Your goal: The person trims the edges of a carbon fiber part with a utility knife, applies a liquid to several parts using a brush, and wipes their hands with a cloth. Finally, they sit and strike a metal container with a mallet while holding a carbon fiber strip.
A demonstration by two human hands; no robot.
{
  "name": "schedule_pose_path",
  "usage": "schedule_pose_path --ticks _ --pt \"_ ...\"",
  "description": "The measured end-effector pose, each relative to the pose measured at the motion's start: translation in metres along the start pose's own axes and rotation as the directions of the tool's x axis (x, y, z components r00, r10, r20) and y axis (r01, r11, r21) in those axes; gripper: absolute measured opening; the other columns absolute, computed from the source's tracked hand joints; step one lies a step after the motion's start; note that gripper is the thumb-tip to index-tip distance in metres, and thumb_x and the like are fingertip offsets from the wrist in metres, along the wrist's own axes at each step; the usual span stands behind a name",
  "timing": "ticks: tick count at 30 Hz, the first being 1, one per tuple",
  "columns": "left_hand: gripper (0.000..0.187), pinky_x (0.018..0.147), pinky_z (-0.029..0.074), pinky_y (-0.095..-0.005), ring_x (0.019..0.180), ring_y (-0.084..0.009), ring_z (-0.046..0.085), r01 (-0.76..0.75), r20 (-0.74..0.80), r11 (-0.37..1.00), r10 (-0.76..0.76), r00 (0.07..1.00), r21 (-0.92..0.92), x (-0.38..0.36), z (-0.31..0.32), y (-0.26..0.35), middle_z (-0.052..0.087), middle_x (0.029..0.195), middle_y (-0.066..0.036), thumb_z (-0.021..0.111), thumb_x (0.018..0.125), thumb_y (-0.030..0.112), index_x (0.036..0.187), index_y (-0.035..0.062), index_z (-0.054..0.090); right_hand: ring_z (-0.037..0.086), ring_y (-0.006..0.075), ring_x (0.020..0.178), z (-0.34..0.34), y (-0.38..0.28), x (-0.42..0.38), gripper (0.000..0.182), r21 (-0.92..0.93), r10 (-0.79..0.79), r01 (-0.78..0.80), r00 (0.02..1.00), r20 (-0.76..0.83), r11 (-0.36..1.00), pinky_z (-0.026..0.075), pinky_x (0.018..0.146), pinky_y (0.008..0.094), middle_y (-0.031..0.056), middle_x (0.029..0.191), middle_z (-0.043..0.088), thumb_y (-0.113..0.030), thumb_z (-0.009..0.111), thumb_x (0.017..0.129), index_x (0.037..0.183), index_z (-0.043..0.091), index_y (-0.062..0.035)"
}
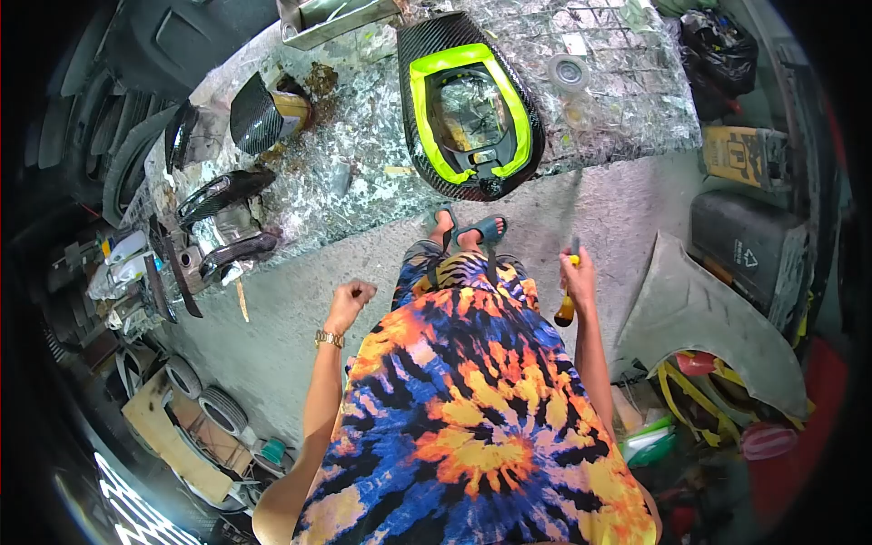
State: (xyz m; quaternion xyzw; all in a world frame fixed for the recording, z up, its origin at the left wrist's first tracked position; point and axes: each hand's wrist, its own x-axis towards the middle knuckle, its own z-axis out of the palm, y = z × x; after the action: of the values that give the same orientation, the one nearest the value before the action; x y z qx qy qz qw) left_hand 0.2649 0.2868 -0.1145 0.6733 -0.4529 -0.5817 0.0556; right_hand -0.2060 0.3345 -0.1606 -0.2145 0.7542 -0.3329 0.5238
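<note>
My right hand [579, 274] is closed around a yellow-and-black handled tool [565, 309]. Its dark handle end points down, and a grey part sticks out above my fingers; the exact kind of tool is not clear. My left hand [350, 302], with a watch at the wrist, hangs in the air with its fingers curled in and nothing visible in them. Ahead on the worktable lies a black carbon-fibre part [427, 41], rounded at its near end. A bright yellow-green lining [420, 100] rings its central opening. Neither hand touches it.
The paint-stained worktable [363, 118] carries several glossy carbon pieces [254, 116] at left, a metal tray [336, 23] and a round clear lid [569, 73]. At right stand a grey fender panel [699, 300], a black case [745, 245] and a yellow box [740, 156]. Tyres [222, 411] lie lower left.
</note>
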Motion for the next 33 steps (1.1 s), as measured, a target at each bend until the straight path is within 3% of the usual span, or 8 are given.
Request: schedule_pose_path --ticks 9,10,13,18,20,26,29,33 --pt "0.031 0.048 0.043 -0.0299 0.047 -0.0121 0.052 0.534 -0.243 0.835 -0.495 0.834 0.133 -0.040 0.047 -0.157 0.060 0.057 -0.011 0.071 0.078 0.028 0.069 -0.0017 0.066 0.041 0.0083 0.041 -0.010 -0.027 -0.012 0.026 -0.127 0.251 -0.237 0.962 0.108 0.963 0.032 0.037 0.0226 -0.0015 0.055 0.044 -0.035 0.052 0.092 0.088 0.048 -0.0095" --pt "0.032 0.050 0.044 -0.0303 0.049 -0.0136 0.055 0.370 -0.228 0.917 -0.332 0.915 0.150 -0.034 0.058 -0.204 0.062 0.060 -0.013 0.066 0.080 0.027 0.068 -0.0025 0.065 0.040 0.0079 0.041 -0.012 -0.037 -0.010 0.028 -0.198 0.225 -0.193 0.962 0.156 0.961 0.032 0.037 0.0229 -0.0018 0.056 0.043 -0.037 0.051 0.092 0.087 0.048 -0.0099" --pt "0.025 0.052 0.047 -0.0293 0.051 -0.0150 0.059 0.268 -0.066 0.955 -0.278 0.958 -0.130 -0.027 0.055 -0.182 0.064 0.063 -0.012 0.062 0.083 0.021 0.075 -0.0020 0.066 0.039 0.0067 0.042 -0.021 -0.068 -0.005 0.031 -0.310 0.204 -0.118 0.944 0.258 0.943 0.031 0.037 0.0234 -0.0030 0.057 0.042 -0.041 0.048 0.093 0.087 0.047 -0.0107" --pt "0.016 0.048 0.049 -0.0275 0.051 -0.0148 0.060 0.656 -0.200 0.743 -0.628 0.752 0.137 -0.044 0.074 -0.078 0.066 0.069 -0.009 0.058 0.084 0.011 0.092 -0.0018 0.064 0.044 0.0106 0.046 -0.022 -0.131 0.016 0.026 -0.463 0.299 -0.057 0.830 0.470 0.884 0.037 0.040 0.0273 0.0013 0.060 0.045 -0.031 0.048 0.094 0.085 0.045 -0.0068" --pt "0.020 0.045 0.047 -0.0278 0.048 -0.0122 0.058 0.417 -0.260 0.861 -0.491 0.832 -0.291 -0.060 0.100 -0.076 0.065 0.063 -0.009 0.060 0.084 0.019 0.082 -0.0009 0.064 0.046 0.0119 0.046 -0.024 -0.140 0.034 0.027 -0.488 0.289 0.030 0.774 0.564 0.873 0.038 0.041 0.0291 0.0027 0.060 0.045 -0.030 0.047 0.094 0.084 0.044 -0.0057" --pt "0.022 0.044 0.044 -0.0266 0.044 -0.0123 0.054 0.635 -0.276 0.772 -0.605 0.747 0.030 -0.082 0.140 -0.027 0.064 0.063 -0.009 0.056 0.087 0.016 0.099 -0.0008 0.063 0.050 0.0151 0.047 -0.024 -0.173 0.061 0.028 -0.486 0.222 0.391 0.554 0.802 0.782 0.041 0.049 0.0328 0.0064 0.057 0.049 -0.028 0.045 0.096 0.086 0.051 -0.0028" --pt "0.025 0.051 0.047 -0.0267 0.053 -0.0119 0.056 0.092 -0.478 0.994 -0.106 0.872 -0.054 -0.058 0.093 0.071 0.065 0.073 -0.007 0.047 0.088 0.004 0.110 -0.0011 0.059 0.047 0.0141 0.044 -0.015 -0.211 0.051 0.027 -0.401 0.269 0.184 0.491 0.829 0.898 0.040 0.048 0.0312 0.0050 0.056 0.047 -0.025 0.042 0.097 0.086 0.051 -0.0026" --pt "0.037 0.077 0.048 -0.0326 0.084 -0.0247 0.060 -0.296 -0.375 0.808 0.517 0.769 0.509 -0.007 0.000 0.273 0.061 0.096 -0.013 0.047 0.076 -0.012 0.107 0.0045 0.061 0.046 0.0120 0.042 0.007 -0.236 0.028 0.027 -0.252 0.132 0.182 0.498 0.857 0.950 0.038 0.043 0.0277 0.0016 0.054 0.044 -0.024 0.039 0.098 0.091 0.053 -0.0018"
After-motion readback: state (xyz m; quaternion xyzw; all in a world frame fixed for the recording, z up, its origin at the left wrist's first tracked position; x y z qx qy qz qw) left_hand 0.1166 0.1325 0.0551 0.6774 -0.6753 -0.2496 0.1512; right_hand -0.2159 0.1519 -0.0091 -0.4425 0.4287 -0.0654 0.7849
